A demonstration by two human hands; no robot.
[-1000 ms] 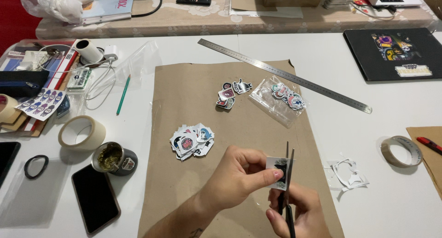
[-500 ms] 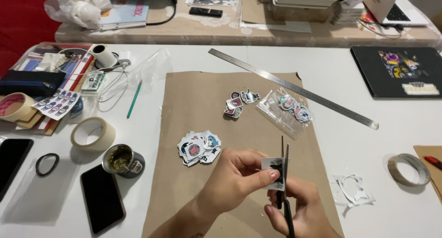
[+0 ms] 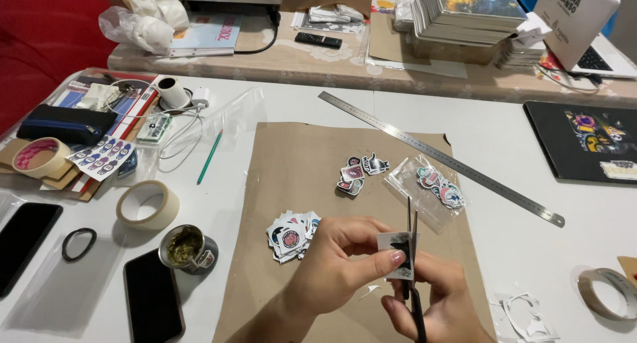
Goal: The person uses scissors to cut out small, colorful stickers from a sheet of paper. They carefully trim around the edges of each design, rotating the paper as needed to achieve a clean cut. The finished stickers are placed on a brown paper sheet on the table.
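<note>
A: While the scissors [image 3: 413,263] are gripped by the right hand [image 3: 434,303], where is the sticker [image 3: 399,253] held?

B: Pinched in the left hand [image 3: 338,263], above the brown paper [image 3: 298,177]; little is changed, the blades are kept at its edge.

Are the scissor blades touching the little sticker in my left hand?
Touching: the head view shows the scissors blades closing across the sticker pinched by the left hand.

Single head-worn camera, looking steeply down and forward over a white table [image 3: 531,150] from the seated person's side. It sits close: both hands crowd the lower edge, partly cropped. The far field reaches a second table [image 3: 371,64] at the top. No other view overlaps.
</note>
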